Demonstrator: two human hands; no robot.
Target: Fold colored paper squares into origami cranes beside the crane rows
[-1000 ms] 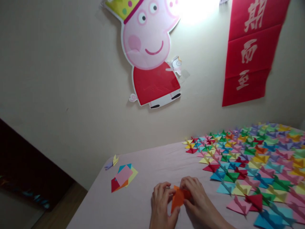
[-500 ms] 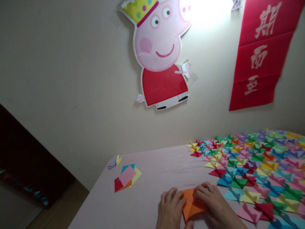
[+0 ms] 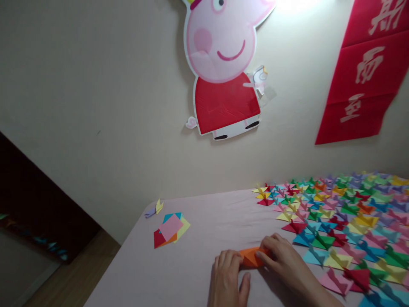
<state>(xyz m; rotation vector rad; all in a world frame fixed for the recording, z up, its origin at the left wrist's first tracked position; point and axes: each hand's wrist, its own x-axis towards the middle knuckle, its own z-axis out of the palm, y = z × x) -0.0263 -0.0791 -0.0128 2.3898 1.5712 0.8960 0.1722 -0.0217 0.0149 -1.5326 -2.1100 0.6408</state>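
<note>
An orange origami paper [image 3: 251, 258], folded into a narrow strip with creases across it, lies on the pale pink table cover between my hands. My left hand [image 3: 227, 273] has its fingers together, pressing the left end of the paper against the cover, its thumb apart from them on the near side. From the other side, my right hand [image 3: 277, 255] pinches the right end, thumb in front and fingers behind. Those fingers partly hide the paper's right end.
Many folded paper cranes [image 3: 322, 241] in mixed colours fill the table's right side. Coloured paper squares [image 3: 171, 227] are stacked at the left, with two folded paper pieces [image 3: 154, 209] behind. A pig cutout [image 3: 226, 102] and a red banner [image 3: 364, 76] hang on the wall.
The orange paper has gone from a wider, flatter shape to a narrow folded strip. Both hands have shifted along its ends, and the head view has tilted down slightly.
</note>
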